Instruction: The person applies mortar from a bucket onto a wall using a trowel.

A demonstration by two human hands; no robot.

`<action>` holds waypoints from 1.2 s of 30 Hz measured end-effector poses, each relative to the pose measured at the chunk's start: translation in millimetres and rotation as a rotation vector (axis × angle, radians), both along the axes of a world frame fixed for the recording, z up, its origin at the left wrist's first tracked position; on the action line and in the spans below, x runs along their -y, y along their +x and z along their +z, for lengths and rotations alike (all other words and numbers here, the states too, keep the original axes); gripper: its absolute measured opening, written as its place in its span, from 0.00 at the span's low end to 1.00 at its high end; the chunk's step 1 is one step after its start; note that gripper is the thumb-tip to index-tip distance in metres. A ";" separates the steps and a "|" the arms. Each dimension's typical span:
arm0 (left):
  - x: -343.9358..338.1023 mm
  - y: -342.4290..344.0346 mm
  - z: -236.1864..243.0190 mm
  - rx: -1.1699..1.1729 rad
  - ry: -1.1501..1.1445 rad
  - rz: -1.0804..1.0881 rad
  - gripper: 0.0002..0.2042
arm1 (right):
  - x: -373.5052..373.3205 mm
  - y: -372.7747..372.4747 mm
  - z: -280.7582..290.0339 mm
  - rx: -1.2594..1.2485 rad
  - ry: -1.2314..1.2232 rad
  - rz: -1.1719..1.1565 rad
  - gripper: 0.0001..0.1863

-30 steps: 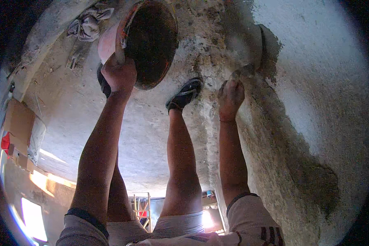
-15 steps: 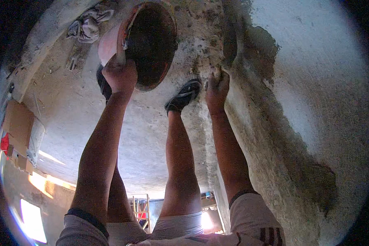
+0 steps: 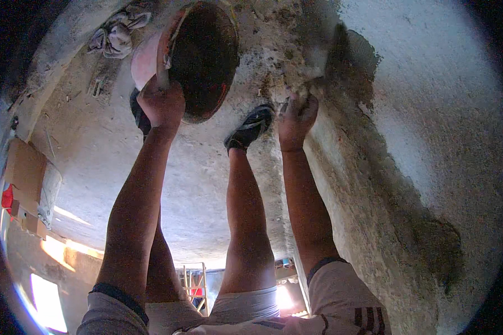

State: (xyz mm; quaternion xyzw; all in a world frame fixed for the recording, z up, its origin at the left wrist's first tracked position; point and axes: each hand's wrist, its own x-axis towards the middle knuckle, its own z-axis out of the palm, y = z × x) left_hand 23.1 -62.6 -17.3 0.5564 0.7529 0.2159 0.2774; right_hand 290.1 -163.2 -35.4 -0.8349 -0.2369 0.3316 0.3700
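My left hand is closed on the near rim of a pink round bucket with a dark inside, where a pale strip runs along the edge. My right hand has bent fingers around a blurred greyish tool, too smeared to identify, low beside the wall with its dark damp band. My dark sandalled right foot stands between the bucket and that hand; my other foot is partly hidden behind my left hand.
A crumpled pale cloth lies left of the bucket on the stained concrete floor. Cardboard and a red item stand at the far left. A wooden frame and bright openings show behind me.
My right hand has shifted left from where it was a second ago, and the blurred tool above it has changed position. My left hand and the bucket have barely moved.
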 end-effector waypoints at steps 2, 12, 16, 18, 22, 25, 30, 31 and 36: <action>-0.8 -2.4 3.8 -0.065 -0.024 -0.042 0.04 | -10.8 -17.8 35.2 -0.276 0.231 -0.162 0.11; -3.7 9.1 7.2 -0.012 -0.015 -0.026 0.05 | 7.3 1.7 88.2 -0.353 0.155 0.034 0.14; 0.3 5.6 -2.5 -0.109 -0.015 -0.079 0.04 | 23.8 10.3 78.1 -0.502 0.022 -0.038 0.13; 0.5 6.7 1.6 -0.124 -0.027 -0.090 0.04 | 7.2 5.2 86.8 -0.519 -0.020 -0.193 0.14; -1.0 9.4 2.9 -0.097 -0.046 -0.055 0.04 | 16.7 26.4 91.1 -0.437 -0.098 -0.142 0.14; -2.0 16.8 9.6 -0.009 -0.004 0.008 0.05 | 51.0 54.4 93.8 -0.658 0.157 -0.111 0.12; -0.8 7.5 2.9 -0.048 0.013 -0.044 0.05 | 29.8 25.5 134.7 -0.590 0.175 -0.104 0.14; 0.5 8.0 0.1 -0.035 0.046 -0.057 0.04 | 27.8 20.7 137.1 -0.477 0.138 -0.127 0.14; 1.0 10.9 1.3 -0.069 0.035 -0.060 0.04 | 14.3 9.2 97.3 -0.296 -0.229 0.127 0.13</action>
